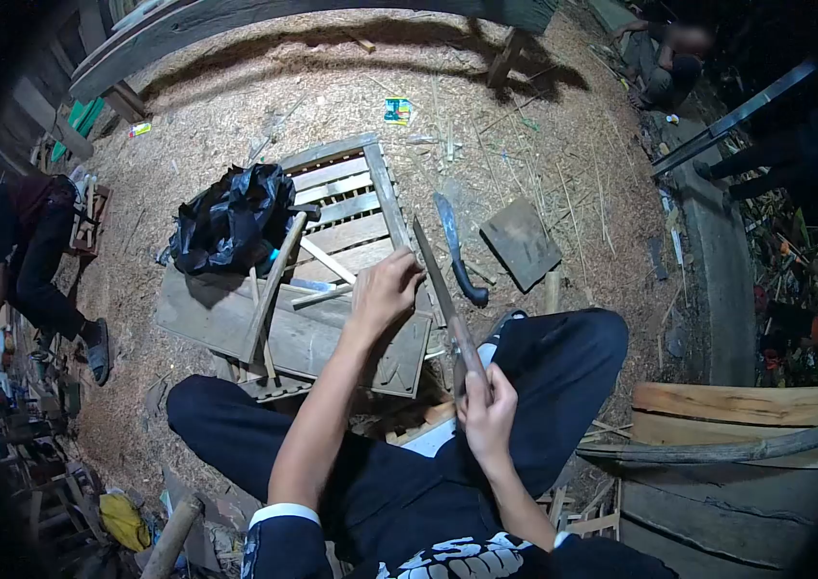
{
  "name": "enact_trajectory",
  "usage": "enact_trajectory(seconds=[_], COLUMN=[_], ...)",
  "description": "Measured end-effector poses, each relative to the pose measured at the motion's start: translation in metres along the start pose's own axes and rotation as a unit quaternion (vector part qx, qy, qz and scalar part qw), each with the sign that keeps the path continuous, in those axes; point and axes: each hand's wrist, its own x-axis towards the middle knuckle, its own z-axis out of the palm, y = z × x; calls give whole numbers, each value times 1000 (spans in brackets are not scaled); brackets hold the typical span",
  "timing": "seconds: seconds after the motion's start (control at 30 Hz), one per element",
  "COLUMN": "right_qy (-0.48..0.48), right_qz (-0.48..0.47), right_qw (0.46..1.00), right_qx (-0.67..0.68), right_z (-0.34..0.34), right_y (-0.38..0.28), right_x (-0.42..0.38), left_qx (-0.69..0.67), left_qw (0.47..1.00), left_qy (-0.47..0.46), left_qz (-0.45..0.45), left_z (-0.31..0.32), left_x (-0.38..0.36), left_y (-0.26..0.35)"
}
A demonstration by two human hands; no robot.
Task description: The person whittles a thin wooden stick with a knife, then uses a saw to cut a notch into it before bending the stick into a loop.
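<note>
My right hand (486, 410) is wrapped round the handle of a long-bladed knife (440, 285), whose blade points up and away from me. Near the blade's far end, my left hand (389, 288) has its fingers pinched together; what they hold, if anything, is too small to name. Under the left hand lies a low slatted wooden table (346, 207) with wood strips (327, 259) and a black plastic bag (235, 217) on it. A second knife with a dark curved handle (457, 251) lies on the ground beyond the blade.
A square board (521, 243) lies on the shavings to the right. One person (42, 261) is at the left; others (665, 63) are at the upper right. A wooden beam (312, 21) crosses the top, and curved planks (747, 463) stand at the lower right.
</note>
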Motion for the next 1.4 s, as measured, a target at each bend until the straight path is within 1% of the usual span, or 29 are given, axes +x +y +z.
enact_trajectory(seconds=[0.03,0.1,0.13,0.23,0.27,0.3,0.37,0.5,0.57,0.63,0.7,0.73,0.77,0.83,0.87,0.9,0.97,1.0,1.03,1.1,1.17,1.2,1.23,1.3,1.33,1.37,1.4], right_qy=[8,-5,-3,-5,-18,-20,-4,-10,-5,8,3,5,8,-2,-18,-17,-13,-23,-18,-21,-19,-13,-8,-4,-2,2,-3], right_qz=[0,-34,-40,-13,1,-1,-48,-31,-2,-30,-31,-49,-45,-23,-39,-39,-84,-72,-68,-52,-35,-41,-37,-16,0,2,-39], right_qw=[1000,999,999,1000,1000,1000,999,999,1000,999,999,997,998,1000,999,999,996,997,997,998,999,999,999,1000,1000,1000,999], right_qx=[7,-15,-32,7,-11,-13,1,0,-12,-14,-22,-51,-50,14,-24,-24,-26,-26,-27,-31,-29,-24,-22,-2,5,8,-19], right_z=[9,30,34,9,-1,5,25,25,-1,14,36,38,33,10,0,2,17,24,27,12,-2,-2,6,24,27,24,13], right_y=[-3,1,2,4,9,8,4,-12,13,4,7,2,-2,1,10,14,18,22,19,27,23,33,24,2,7,16,27], right_x=[10,48,50,7,-2,10,30,26,-2,8,47,48,35,3,-5,4,38,57,58,31,-4,-2,4,43,50,38,21], left_qx=[-2,3,4,9,9,5,4,21,14,8,16,14,14,0,5,5,-6,0,1,-12,2,-2,-5,-5,5,16,0], left_qw=[1000,1000,1000,1000,1000,1000,1000,1000,1000,1000,1000,1000,1000,1000,1000,1000,1000,1000,1000,1000,1000,1000,1000,1000,1000,1000,1000], left_qy=[-2,0,3,16,24,14,-4,5,2,-8,-10,-2,-8,-2,-5,-6,-7,5,3,-6,4,2,-6,-3,-4,-7,9], left_qz=[-1,1,-10,13,15,12,6,4,9,3,3,7,7,2,7,7,5,21,20,12,12,8,5,9,8,10,20], left_z=[1,0,0,2,1,0,1,-1,-1,-2,-2,0,0,0,-2,-1,-1,1,3,2,-1,0,2,3,2,-1,3], left_x=[-1,-2,-2,-2,4,3,-3,-5,-2,-3,-3,-3,-5,-2,-1,-1,-3,-3,-8,-3,2,1,-4,-3,-5,-3,-3], left_y=[0,1,5,-1,0,1,-1,-1,1,4,4,2,2,2,4,4,2,-1,-2,-4,1,2,0,-1,1,2,-4])
